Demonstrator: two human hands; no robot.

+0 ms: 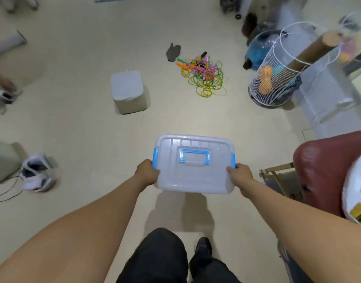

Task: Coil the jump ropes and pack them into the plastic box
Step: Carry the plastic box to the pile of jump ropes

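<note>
I carry a translucent plastic box [196,176] with a closed lid, blue side latches and a blue top handle, held above the floor in front of me. My left hand [146,172] grips its left side below the latch. My right hand [239,174] grips its right side. A tangled heap of jump ropes [205,75], yellow-green, pink and orange cords with orange, green and black handles, lies on the floor well ahead of the box.
A grey cube stool [128,91] stands left of the ropes, a dark cloth [173,52] behind them. A white wire basket [277,76] and blue jug [259,50] stand at right. A red chair [326,166] is near right. Sneakers [37,173] lie at left.
</note>
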